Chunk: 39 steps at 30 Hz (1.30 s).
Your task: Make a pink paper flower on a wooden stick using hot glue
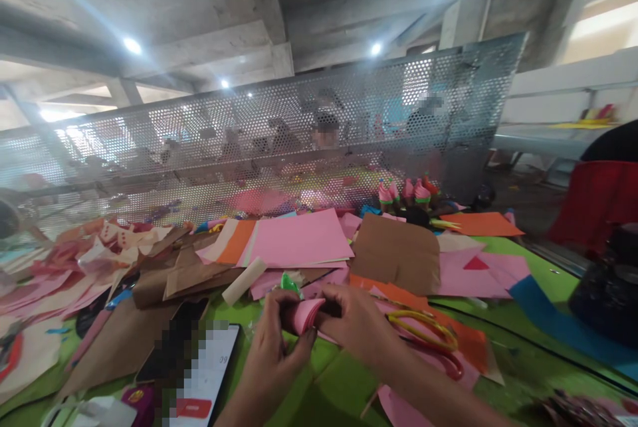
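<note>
Low in the middle of the head view, my left hand [275, 347] and my right hand [357, 322] meet around a curled pink sheet [305, 314]. Several layers of it show at the curved edge. Fingers of both hands are closed on the sheet, and the right fingertips are partly hidden behind it. Just beyond the left fingers a bright green piece [288, 283] sticks up; whether it is joined to the pink sheet I cannot tell. A cream paper roll [244, 281] lies beyond my left hand. Yellow-handled scissors [423, 329] rest right of my right hand.
Pink sheets [299, 238], a brown sheet [396, 251] and orange sheets [481, 222] cover much of the green table [528, 261]. A phone [219, 364] lies at left. Pink-topped cone figures [422, 193] stand before a perforated metal screen [279, 128], with people beyond.
</note>
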Each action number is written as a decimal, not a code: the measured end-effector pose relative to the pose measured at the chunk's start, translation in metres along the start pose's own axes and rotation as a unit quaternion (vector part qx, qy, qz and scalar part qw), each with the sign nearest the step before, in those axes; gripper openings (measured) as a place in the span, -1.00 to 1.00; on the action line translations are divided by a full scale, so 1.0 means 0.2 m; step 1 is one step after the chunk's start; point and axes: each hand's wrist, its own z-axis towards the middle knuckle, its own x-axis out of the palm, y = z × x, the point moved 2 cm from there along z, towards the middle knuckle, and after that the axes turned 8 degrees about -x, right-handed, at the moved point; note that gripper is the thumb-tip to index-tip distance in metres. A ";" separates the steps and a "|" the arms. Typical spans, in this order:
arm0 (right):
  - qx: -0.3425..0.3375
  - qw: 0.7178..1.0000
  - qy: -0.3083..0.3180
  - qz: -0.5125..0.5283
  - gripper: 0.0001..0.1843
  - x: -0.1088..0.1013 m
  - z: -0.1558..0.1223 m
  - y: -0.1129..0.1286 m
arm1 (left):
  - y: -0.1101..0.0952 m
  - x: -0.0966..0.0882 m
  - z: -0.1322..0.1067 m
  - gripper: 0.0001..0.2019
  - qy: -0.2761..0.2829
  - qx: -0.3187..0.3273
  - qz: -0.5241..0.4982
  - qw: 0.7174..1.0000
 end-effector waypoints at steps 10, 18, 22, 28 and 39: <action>-0.021 0.999 -0.025 -0.043 -0.73 -0.01 0.00 0.02 | 0.00 0.00 0.00 -0.67 0.031 -0.020 -0.020 0.999; -0.071 0.985 -0.008 -0.155 -0.65 -0.03 -0.01 0.04 | -0.02 0.00 0.01 -0.69 0.032 -0.009 -0.039 0.999; -0.071 0.984 0.023 -0.162 -0.74 -0.05 0.00 0.06 | -0.04 -0.01 0.00 -0.68 0.051 -0.004 -0.048 0.998; -0.034 0.986 0.049 -0.156 -0.88 -0.06 0.01 0.07 | -0.04 0.00 0.00 -0.69 0.093 -0.020 -0.069 0.993; -0.016 0.985 0.058 -0.163 -0.92 -0.07 0.02 0.07 | -0.04 -0.02 -0.01 -0.75 0.124 -0.052 -0.112 0.984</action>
